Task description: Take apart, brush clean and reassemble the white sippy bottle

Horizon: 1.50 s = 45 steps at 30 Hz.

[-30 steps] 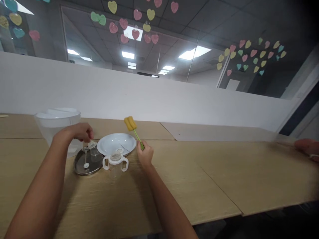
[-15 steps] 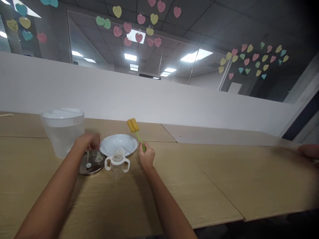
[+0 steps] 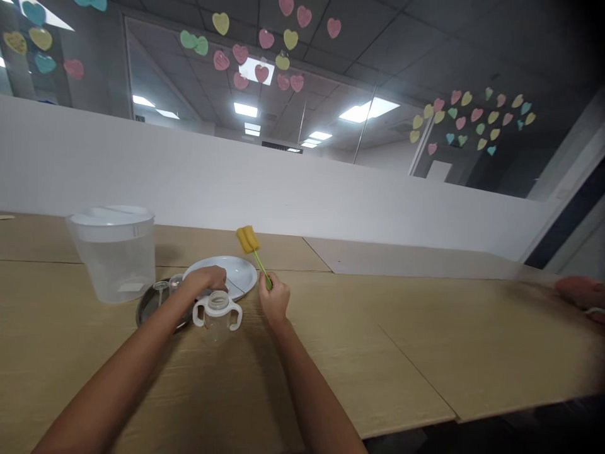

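In the head view, my right hand [image 3: 275, 299] grips the green handle of a bottle brush [image 3: 248, 241], its yellow sponge head pointing up. My left hand [image 3: 213, 277] reaches into a white plate [image 3: 244, 272], fingers curled down; whatever they pinch is hidden. A thin dark line, perhaps a slim wire tool, lies in the plate beside those fingers. Just in front stands a clear baby bottle [image 3: 218, 320], open at the top, with two white side handles. Left of it, a round dark metal tray [image 3: 147, 307] holds small clear parts [image 3: 161, 289], partly behind my left forearm.
A translucent lidded bucket [image 3: 113, 258] with liquid in it stands at the back left. Behind the wooden table [image 3: 359, 353] runs a low white wall [image 3: 265, 195] under glass. At the far right edge, another person's hand [image 3: 579, 291] is blurred.
My left hand has moved right, from above the metal tray to the white plate. The right hand still holds the brush in nearly the same place. The view has shifted slightly.
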### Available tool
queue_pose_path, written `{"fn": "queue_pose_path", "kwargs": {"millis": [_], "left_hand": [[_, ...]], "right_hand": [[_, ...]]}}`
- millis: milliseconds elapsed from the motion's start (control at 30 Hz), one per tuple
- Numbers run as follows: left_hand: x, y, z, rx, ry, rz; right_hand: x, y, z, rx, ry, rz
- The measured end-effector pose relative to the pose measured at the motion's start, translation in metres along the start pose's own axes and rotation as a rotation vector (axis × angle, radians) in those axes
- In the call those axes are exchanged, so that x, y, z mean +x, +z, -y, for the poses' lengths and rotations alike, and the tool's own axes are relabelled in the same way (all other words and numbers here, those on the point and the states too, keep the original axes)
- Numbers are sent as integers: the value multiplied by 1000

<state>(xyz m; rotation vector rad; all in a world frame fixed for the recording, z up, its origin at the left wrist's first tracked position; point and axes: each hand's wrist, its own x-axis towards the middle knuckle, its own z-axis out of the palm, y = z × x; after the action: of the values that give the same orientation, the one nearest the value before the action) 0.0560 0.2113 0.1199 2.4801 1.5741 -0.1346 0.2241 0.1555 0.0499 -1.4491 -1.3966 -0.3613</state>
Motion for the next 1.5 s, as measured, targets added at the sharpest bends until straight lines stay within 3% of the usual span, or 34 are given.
{"fn": "queue_pose_path", "kwargs": {"millis": [167,267,333,467,733,900,1000,1167,1367,1500], "left_hand": [[-21,-37,27,2,17,-122],[-34,-53,38,-23,-17,-402],[-40,-56,40,-101,-10,-561],[-44,-56,32,-405,144,-643],[-59,-67,22,-422,377,-431],[-59,-65,33,-292,151,-392],[-62,-67,38,-228,107,-376],[-73,-75,54,-115,-79,-459],[-67,-63,88,-100,-394,-123],[-52,-45,93,-215,-405,98]], "right_hand": [[0,0,1,-29,9,12],[-2,0,1,-42,-4,12],[-4,0,1,-36,-90,18],[-7,-2,3,4,-331,-27],[-5,-4,2,41,-322,-85],[-8,-1,3,-8,-335,-43],[-9,1,5,-35,-352,-34],[-7,3,5,-87,-309,-37],[-2,3,-4,-124,-142,-75],[-4,5,-7,-156,-181,-47]]}}
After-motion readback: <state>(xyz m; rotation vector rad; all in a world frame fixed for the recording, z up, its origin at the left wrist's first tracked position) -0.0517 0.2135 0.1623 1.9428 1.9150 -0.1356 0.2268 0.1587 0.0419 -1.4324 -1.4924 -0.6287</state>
